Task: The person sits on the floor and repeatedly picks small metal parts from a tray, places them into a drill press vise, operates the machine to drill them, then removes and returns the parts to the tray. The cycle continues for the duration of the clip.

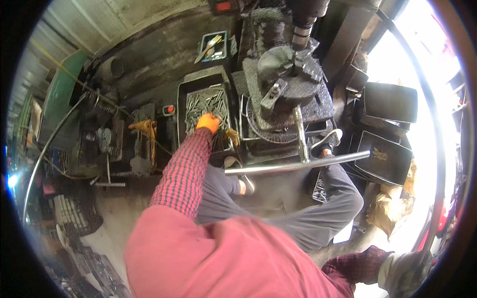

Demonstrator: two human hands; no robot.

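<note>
My left hand [207,122] wears an orange glove and reaches over a dark bin [183,94] full of loose metal rods [211,102]. Its fingers look curled together among the rods; what they hold, if anything, is hidden. At the lower right edge, my right hand [405,273] is out to the side in a pale grey glove, its fingers blurred and cut off by the rim. In front of me stands a greasy drilling machine with a round clamping fixture [278,64] under its spindle [302,35]. A long shiny bar handle [298,166] crosses between my knees.
A small blue tray [213,45] with a brush stands behind the bin. Black crates [390,102] are stacked at the right, near a crumpled brown sack [390,211]. An orange clamp-like tool [146,129] sits left of the bin. A box of small metal parts [319,191] lies by my right leg.
</note>
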